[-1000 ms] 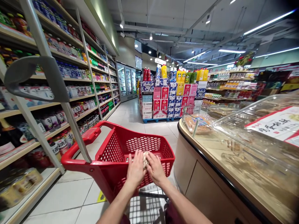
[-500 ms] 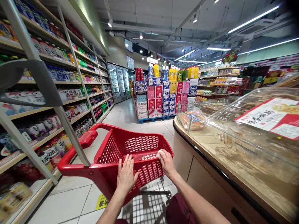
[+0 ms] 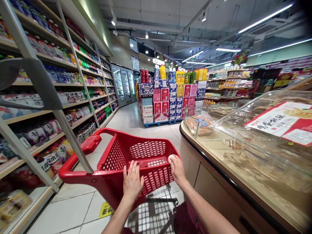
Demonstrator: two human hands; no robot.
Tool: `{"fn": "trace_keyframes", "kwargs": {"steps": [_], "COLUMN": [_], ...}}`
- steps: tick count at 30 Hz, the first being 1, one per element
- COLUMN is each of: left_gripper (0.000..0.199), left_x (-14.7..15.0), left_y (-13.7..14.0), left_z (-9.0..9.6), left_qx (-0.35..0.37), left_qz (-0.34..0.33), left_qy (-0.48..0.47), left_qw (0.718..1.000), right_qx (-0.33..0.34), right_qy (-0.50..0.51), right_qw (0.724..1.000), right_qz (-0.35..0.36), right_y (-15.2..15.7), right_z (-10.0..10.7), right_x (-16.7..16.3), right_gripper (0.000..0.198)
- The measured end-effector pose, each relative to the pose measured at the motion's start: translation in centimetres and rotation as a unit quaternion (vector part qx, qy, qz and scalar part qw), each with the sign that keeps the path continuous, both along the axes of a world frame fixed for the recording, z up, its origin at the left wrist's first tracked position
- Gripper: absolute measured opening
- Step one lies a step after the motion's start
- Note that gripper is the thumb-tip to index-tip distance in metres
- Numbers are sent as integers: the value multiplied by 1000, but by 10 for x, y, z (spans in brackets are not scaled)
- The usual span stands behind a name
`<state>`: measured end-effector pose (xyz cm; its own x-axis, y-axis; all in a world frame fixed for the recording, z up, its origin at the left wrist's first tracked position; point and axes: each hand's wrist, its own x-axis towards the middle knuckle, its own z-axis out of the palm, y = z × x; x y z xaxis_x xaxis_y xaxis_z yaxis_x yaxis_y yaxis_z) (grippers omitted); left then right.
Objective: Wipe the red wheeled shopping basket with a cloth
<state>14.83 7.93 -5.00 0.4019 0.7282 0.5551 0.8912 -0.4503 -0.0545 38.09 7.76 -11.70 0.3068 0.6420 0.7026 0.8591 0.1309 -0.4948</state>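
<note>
A red plastic shopping cart (image 3: 107, 178) stands sideways before me, its perforated basket holding nothing that I can see. My left hand (image 3: 133, 180) lies over the near rim of the basket, its fingers stretched out and the thumb apart. At the basket's right front corner, my right hand (image 3: 177, 169) is closed around a small white wad (image 3: 172, 158), which looks like a cloth or tissue. Most of the wad is hidden by the fingers. The cart's red handle (image 3: 70, 167) is at the left, away from both hands.
Drink shelves (image 3: 80, 78) line the left, with a grey-handled metal frame (image 3: 52, 87) in front. At the right is a counter (image 3: 209, 175) with clear covers and packaged food. Stacked drink cartons (image 3: 170, 100) stand ahead on a blue pallet. A yellow floor sticker (image 3: 105, 209) lies below.
My right hand has shifted slightly to the right with the white wad, and its fingers are more curled. My left hand stays at nearly the same place on the rim.
</note>
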Motion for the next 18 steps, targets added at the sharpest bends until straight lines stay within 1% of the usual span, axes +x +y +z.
{"fn": "trace_keyframes", "kwargs": {"steps": [2,4,5,6,7,8,10,11,12,13,14,16,17,18], "left_gripper": [43,44,45,45,45,45,45,45,45,45,45,46,46,46], "left_x": [1,0,0,-1,-1,-1,1,2,4,5,6,7,7,6], "left_y": [-1,-1,-1,-1,-1,0,1,1,1,2,2,2,2,2], "left_z": [2,4,5,5,4,3,1,0,-1,-1,-2,-2,-2,-1], "left_qx": [-9,-17,-19,-19,-18,-18,-23,-26,-29,-31,-33,-36,-36,-36], "left_qz": [2,0,-1,-1,-2,-1,2,4,6,7,7,7,6,4], "left_qy": [-2,3,5,5,4,2,-5,-9,-13,-17,-19,-20,-20,-20], "left_qw": [1000,1000,1000,1000,1000,1000,1000,1000,999,999,999,999,999,999], "right_qx": [0,-5,-8,-12,-14,-14,-6,-1,1,1,0,-1,-1,-4], "right_qy": [-35,-77,-90,-93,-86,-71,-29,-13,-7,-12,-28,-68,-86,-98], "right_qw": [997,988,983,982,984,989,999,1000,1000,1000,1000,996,992,989], "right_qz": [63,136,157,163,153,127,45,7,-14,-16,1,62,92,113], "right_y": [6,10,10,10,9,7,5,5,6,7,8,10,11,10], "right_z": [8,17,20,21,19,15,8,5,4,4,7,14,19,22], "right_x": [-34,-61,-64,-61,-51,-37,-12,-6,-8,-16,-30,-59,-68,-70], "right_gripper": [30,31,31,31,30,29,30,31,31,31,29,25,24,24]}}
